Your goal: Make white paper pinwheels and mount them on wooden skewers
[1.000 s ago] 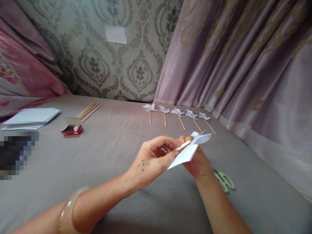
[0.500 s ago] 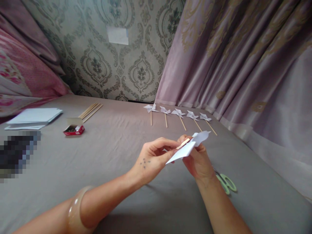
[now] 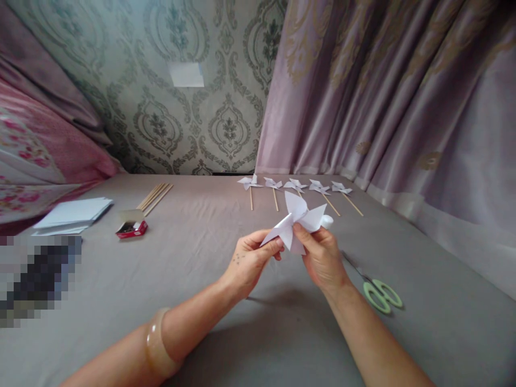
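Note:
A white paper pinwheel (image 3: 296,207) is held up in front of me with its blades facing me. My left hand (image 3: 250,263) pinches its lower left blade between thumb and fingers. On the other side, my right hand (image 3: 325,258) is closed on it, the thumb pressed near the centre and the fingers behind. The wooden stick seen earlier is hidden behind the paper and hands. A small white rounded thing (image 3: 328,221) shows just past my right fingers; its kind is unclear. Green-handled scissors (image 3: 381,295) lie right of my right forearm.
Several finished pinwheels (image 3: 318,186) on sticks lie in a row at the back. To the left are wooden sticks (image 3: 155,198), a small red box (image 3: 132,230) with its flap up, and a stack of white paper (image 3: 72,214). A blurred dark object (image 3: 44,277) lies nearer.
The pinwheel has turned from nearly edge-on, with a stick end showing, to facing me. My right thumb has come to its front. The view has shifted slightly.

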Available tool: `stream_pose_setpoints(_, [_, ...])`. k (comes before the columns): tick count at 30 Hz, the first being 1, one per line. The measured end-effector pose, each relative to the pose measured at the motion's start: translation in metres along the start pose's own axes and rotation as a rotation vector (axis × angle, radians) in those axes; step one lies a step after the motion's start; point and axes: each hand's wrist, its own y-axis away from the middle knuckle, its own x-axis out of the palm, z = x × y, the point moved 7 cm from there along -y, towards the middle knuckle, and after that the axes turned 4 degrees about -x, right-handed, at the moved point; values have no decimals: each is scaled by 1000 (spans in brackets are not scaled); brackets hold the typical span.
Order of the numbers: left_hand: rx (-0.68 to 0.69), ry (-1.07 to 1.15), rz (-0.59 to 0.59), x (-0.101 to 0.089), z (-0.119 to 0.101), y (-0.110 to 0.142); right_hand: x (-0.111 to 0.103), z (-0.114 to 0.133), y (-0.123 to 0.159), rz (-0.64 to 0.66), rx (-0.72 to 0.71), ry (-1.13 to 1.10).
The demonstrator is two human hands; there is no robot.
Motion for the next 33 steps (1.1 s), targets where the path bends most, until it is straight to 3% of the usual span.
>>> stream_pose_setpoints(13, [-10, -17, -45, -3, 1, -1, 0, 5, -1, -107, -50, 68])
stream_pose_setpoints(33, [-27, 3, -83, -7, 4, -3, 3, 2, -2, -129, -39, 94])
